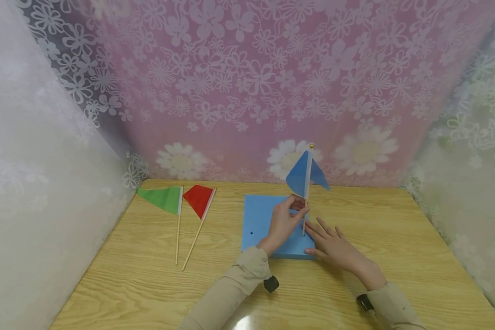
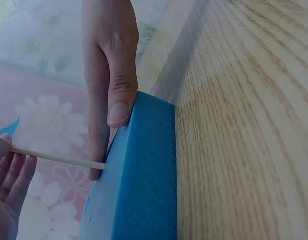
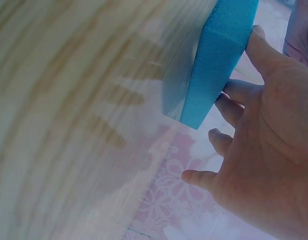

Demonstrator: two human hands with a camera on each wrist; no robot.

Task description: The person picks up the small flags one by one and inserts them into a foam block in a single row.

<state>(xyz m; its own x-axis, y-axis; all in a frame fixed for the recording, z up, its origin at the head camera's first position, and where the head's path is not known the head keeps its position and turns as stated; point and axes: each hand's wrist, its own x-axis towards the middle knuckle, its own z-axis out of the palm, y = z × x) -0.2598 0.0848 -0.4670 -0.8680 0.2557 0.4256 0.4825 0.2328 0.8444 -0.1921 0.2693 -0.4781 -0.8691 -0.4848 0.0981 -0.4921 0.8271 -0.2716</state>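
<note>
A blue pennant flag [image 1: 298, 178] with a gold bead on top stands nearly upright, leaning slightly right. My left hand [image 1: 283, 222] pinches its thin wooden stick below the cloth. The stick's lower end [image 2: 96, 164] meets the top face of a blue foam block [image 1: 260, 215], near the right edge. My right hand [image 1: 338, 247] lies along that edge with fingers extended, thumb and fingertips touching the block. In the right wrist view, the right palm [image 3: 278, 135] faces the block's side [image 3: 221, 60]. A small dark hole [image 1: 251, 233] shows at the block's left.
Left of the block, a green pennant flag [image 1: 165, 200] and a red flag [image 1: 199, 200] lie on the wood-grain table [image 1: 140, 284], sticks pointing toward me. A flowered pink curtain [image 1: 239, 91] hangs behind the table, and pale flowered sheets flank both sides.
</note>
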